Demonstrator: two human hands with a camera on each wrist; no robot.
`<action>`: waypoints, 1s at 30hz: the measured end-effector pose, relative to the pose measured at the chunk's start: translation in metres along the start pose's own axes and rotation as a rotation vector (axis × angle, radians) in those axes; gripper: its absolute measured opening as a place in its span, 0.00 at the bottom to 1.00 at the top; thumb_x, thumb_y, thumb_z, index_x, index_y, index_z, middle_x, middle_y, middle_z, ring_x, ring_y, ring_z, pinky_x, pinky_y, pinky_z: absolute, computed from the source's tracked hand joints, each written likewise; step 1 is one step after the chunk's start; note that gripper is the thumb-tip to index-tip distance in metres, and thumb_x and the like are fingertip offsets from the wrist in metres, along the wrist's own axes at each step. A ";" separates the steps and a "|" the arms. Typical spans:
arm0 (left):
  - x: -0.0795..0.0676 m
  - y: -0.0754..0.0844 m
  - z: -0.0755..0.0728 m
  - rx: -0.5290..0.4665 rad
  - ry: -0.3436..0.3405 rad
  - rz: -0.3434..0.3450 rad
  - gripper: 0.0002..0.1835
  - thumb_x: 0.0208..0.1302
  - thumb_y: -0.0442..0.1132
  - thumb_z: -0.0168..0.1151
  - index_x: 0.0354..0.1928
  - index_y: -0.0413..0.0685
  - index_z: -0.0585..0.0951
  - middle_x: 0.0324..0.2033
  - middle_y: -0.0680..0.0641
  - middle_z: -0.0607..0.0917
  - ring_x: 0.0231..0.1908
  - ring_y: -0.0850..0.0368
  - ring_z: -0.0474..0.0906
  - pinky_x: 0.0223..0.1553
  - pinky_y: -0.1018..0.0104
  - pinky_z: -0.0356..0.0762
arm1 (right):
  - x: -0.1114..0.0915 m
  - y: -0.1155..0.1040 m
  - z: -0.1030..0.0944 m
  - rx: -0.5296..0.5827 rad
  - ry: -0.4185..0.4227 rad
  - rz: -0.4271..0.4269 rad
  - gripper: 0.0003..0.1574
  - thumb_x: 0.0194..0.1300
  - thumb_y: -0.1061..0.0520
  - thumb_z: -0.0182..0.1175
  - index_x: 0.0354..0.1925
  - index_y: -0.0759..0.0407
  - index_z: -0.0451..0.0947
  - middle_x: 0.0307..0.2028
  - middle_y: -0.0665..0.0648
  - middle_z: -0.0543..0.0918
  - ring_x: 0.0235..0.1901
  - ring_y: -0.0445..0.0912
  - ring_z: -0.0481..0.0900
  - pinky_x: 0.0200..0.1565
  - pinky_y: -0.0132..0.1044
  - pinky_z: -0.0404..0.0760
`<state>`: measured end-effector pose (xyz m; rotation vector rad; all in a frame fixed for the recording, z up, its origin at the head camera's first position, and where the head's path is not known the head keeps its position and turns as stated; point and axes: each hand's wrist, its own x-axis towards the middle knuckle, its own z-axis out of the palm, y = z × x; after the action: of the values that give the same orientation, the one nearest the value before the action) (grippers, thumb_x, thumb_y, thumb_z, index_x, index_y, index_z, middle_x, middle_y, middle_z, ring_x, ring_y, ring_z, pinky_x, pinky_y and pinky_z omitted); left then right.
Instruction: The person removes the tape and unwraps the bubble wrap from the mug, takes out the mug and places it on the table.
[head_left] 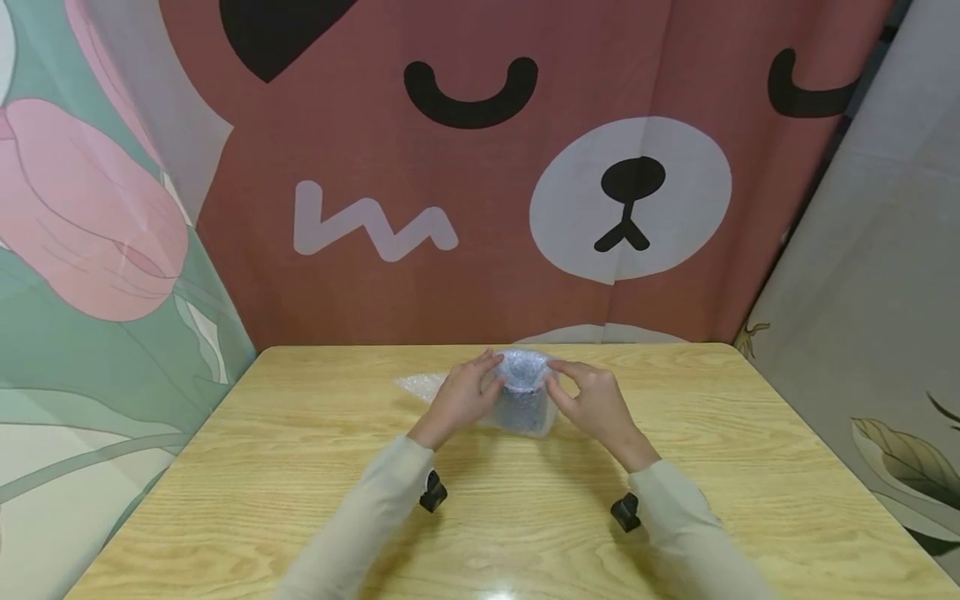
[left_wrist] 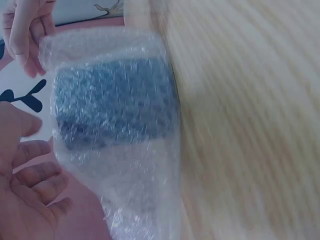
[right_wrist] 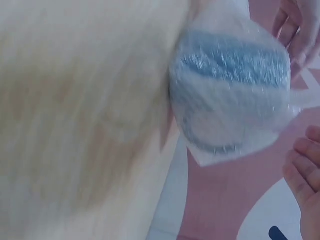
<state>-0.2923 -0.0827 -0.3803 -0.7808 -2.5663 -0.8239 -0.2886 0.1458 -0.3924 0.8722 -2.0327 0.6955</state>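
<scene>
A clear sheet of bubble wrap (head_left: 522, 360) is wrapped round a bluish thing (left_wrist: 115, 102) at the far side of the table. The thing's kind cannot be told through the bubbles; a round outline shows faintly in the right wrist view. My left hand (head_left: 461, 393) pinches the upper left edge of the wrap between thumb and forefinger. On the opposite side, my right hand (head_left: 600, 402) holds the upper right edge with its fingertips. The right hand's other fingers (right_wrist: 300, 167) spread apart from the wrap. A loose tail of wrap extends to the left.
The wood-grain table (head_left: 480, 517) reaches back to a curtain (head_left: 465, 292) printed with a bear face. Patterned cloth hangs along both sides. Under the sleeves, a small black device (head_left: 433, 492) sits at each wrist.
</scene>
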 end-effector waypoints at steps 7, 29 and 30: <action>0.008 -0.010 -0.008 0.146 0.013 0.138 0.19 0.67 0.32 0.58 0.59 0.33 0.76 0.58 0.34 0.76 0.34 0.45 0.84 0.39 0.56 0.81 | 0.009 0.019 -0.010 -0.070 -0.123 -0.020 0.16 0.58 0.65 0.67 0.46 0.69 0.83 0.40 0.65 0.86 0.33 0.56 0.85 0.33 0.48 0.84; 0.017 -0.015 -0.010 0.396 0.022 0.358 0.11 0.63 0.29 0.62 0.46 0.44 0.84 0.47 0.45 0.85 0.39 0.51 0.84 0.29 0.62 0.82 | 0.023 0.044 0.004 -0.208 -0.298 -0.260 0.17 0.57 0.64 0.69 0.47 0.64 0.84 0.43 0.60 0.86 0.39 0.53 0.85 0.37 0.46 0.83; 0.018 -0.015 -0.009 0.399 0.024 0.361 0.10 0.63 0.29 0.62 0.46 0.44 0.84 0.46 0.45 0.85 0.37 0.52 0.85 0.28 0.62 0.82 | 0.023 0.045 0.005 -0.211 -0.299 -0.263 0.17 0.57 0.64 0.69 0.46 0.64 0.84 0.43 0.60 0.86 0.39 0.53 0.85 0.36 0.45 0.84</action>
<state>-0.3137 -0.0914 -0.3713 -1.0445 -2.3503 -0.2002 -0.3355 0.1621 -0.3835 1.1435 -2.1480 0.2098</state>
